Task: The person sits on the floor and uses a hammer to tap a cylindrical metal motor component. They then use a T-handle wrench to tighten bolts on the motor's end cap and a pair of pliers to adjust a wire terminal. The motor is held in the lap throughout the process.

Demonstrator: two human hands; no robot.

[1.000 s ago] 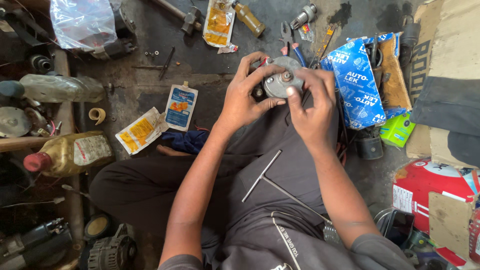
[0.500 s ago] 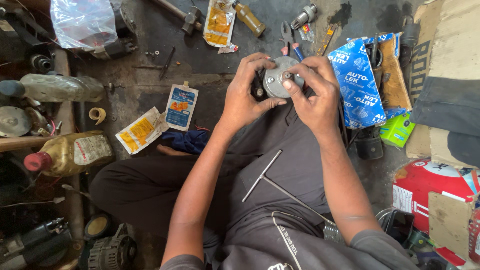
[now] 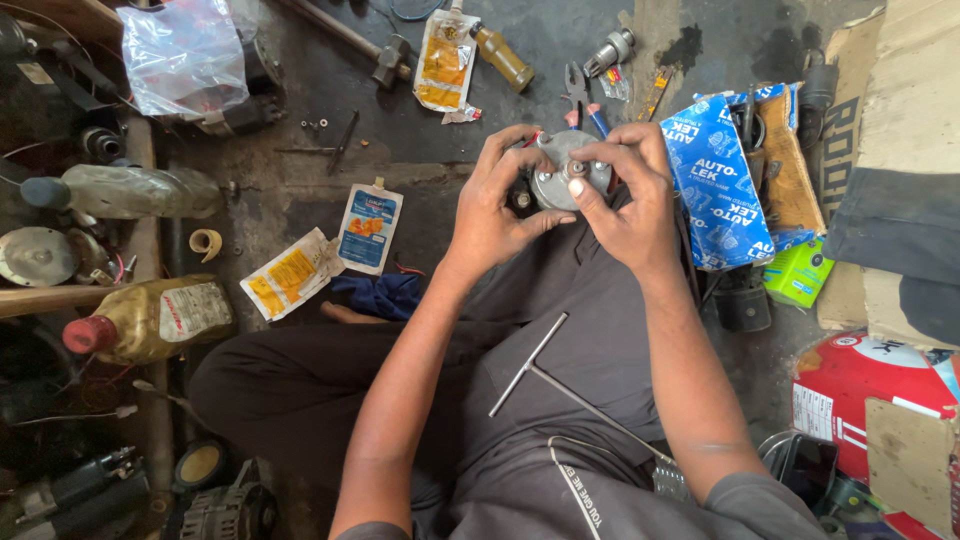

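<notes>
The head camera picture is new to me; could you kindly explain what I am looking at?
The camera sits on a person's head and looks down at their own lap and arms; they sit on a dark workshop floor. Both hands hold a round grey metal part above the knees: the left hand cups it from the side, the right hand pinches its small centre piece. A T-shaped wrench lies on the lap. Around them lie a blue packet, pliers, a yellowish oil jug with a red cap, sachets and a red box.

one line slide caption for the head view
Both hands, left hand and right hand, hold a round metal part above the lap.
</notes>
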